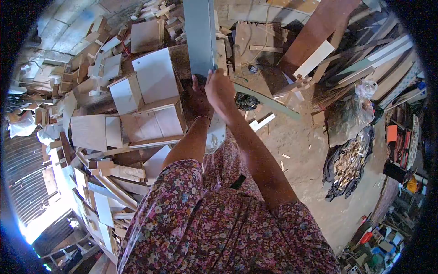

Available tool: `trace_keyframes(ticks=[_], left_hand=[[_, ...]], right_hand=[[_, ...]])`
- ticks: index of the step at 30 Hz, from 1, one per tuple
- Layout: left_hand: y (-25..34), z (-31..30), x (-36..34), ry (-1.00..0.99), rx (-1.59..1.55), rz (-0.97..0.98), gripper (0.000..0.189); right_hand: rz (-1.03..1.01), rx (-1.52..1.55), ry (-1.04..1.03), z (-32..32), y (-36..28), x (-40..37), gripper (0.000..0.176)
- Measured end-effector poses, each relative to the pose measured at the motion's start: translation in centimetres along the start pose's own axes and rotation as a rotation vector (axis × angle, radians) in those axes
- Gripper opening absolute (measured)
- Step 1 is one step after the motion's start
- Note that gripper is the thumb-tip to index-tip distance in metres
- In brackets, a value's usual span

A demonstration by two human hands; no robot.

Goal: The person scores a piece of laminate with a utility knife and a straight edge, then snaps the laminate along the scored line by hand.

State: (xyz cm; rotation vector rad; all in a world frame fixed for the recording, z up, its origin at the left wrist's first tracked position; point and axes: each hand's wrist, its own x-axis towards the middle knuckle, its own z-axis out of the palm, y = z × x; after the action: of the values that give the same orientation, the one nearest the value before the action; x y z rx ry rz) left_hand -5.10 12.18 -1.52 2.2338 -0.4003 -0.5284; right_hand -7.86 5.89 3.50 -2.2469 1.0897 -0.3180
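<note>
A long grey-painted board (199, 36) runs from the top of the head view down toward my waist, where its pale near end (216, 138) shows. My left hand (199, 98), with a thin bracelet at the wrist, holds the board at its left side; one digit points up along the surface and the others are mostly hidden. Close beside it, my right hand (220, 89) is closed in a pinch at the board's right edge. Something small and dark shows at its fingertips, too small to name.
To the left stand pale wooden box-like pieces (153, 121) and heaped offcuts. A narrow greenish strip (269, 102) slants to the right of my hands. Further right lie a brown panel (315, 39), a plastic bag (360, 107) and a dark sack of wood scraps (349, 166) on the floor.
</note>
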Motion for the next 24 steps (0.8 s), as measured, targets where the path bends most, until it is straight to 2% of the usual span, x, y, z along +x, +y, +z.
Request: trace_keyframes(ticks=[2, 3, 5, 6, 8, 9, 11, 12, 14, 20, 24], left_hand=[[-5.8, 4.6, 2.6, 0.424, -0.183, 0.375, 0.045], [-5.5, 4.3, 2.5, 0.427, -0.187, 0.374, 0.045], [-4.3, 3.3, 1.6, 0.575, 0.342, 0.41, 0.043], [-3.3, 2.6, 0.8, 0.566, 0.34, 0.419, 0.043], [-0.8, 1.0, -0.3, 0.32, 0.005, 0.227, 0.042], [-0.8, 1.2, 0.1, 0.323, 0.007, 0.231, 0.042], [-1.3, 1.7, 0.9, 0.162, -0.523, 0.23, 0.039], [-0.4, 0.9, 0.3, 0.163, -0.519, 0.225, 0.039], [2.3, -1.1, -1.2, 0.141, 0.105, 0.039, 0.037], [-2.7, 2.4, 1.5, 0.275, -0.204, 0.141, 0.039], [-2.2, 2.3, 0.5, 0.334, -0.001, 0.25, 0.041]], right_hand=[[0.002, -0.038, -0.023, 1.0, 1.7, -3.1, 0.03], [0.001, -0.076, -0.046, 1.0, 2.1, -4.1, 0.03], [-0.004, -0.096, -0.062, 0.9, 2.8, -4.8, 0.03], [0.002, -0.111, -0.076, 0.7, 3.1, -5.0, 0.03], [0.019, -0.094, -0.092, 0.2, 2.4, -2.5, 0.032], [0.01, -0.003, -0.116, -0.2, 1.8, -0.8, 0.032], [0.004, 0.096, -0.149, -0.4, 0.5, 1.3, 0.033], [0.019, 0.041, -0.086, -0.2, -0.2, 2.0, 0.034], [0.031, -0.019, -0.032, 0.1, -0.5, 1.8, 0.035], [-0.024, -0.047, 0.006, 1.0, 2.2, -3.3, 0.033], [0.019, -0.148, -0.027, 0.6, 2.8, -3.3, 0.033]])
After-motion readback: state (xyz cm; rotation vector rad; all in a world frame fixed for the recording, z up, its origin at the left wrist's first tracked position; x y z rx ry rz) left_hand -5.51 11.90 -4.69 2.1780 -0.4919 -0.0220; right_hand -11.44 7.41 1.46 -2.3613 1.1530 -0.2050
